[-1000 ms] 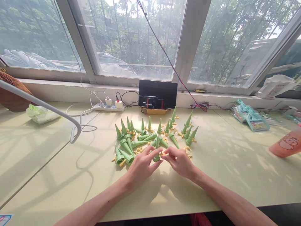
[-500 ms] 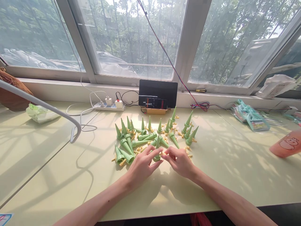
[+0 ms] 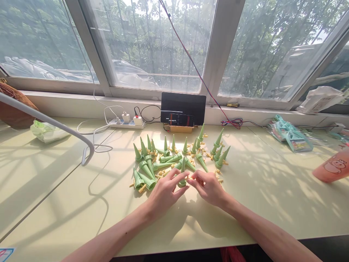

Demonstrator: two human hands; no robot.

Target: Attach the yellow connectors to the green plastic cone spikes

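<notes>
My left hand [image 3: 169, 187] grips a green plastic watering spike [image 3: 183, 167] between thumb and fingers; its cone points up. Close against it on the right, my right hand [image 3: 208, 187] pinches a small yellow valve piece [image 3: 189, 178] at the spike's side; fingertips partly hide it. Whether the piece is seated in the spike I cannot tell. Beyond my hands spreads a group of similar green spikes [image 3: 147, 169], some upright, others lying down. Loose yellow valve pieces [image 3: 160, 174] lie among them.
Behind the spikes a phone [image 3: 181, 119] leans before a dark tablet [image 3: 183, 102]. A power strip [image 3: 128, 124] with cables lies left of it. A grey curved bar [image 3: 54, 122] crosses the left side. At right are teal packages [image 3: 294, 136] and a pink cup [image 3: 332, 166].
Almost nothing differs. Both hands stay at the same spike, with at most a slight shift of the fingertips.
</notes>
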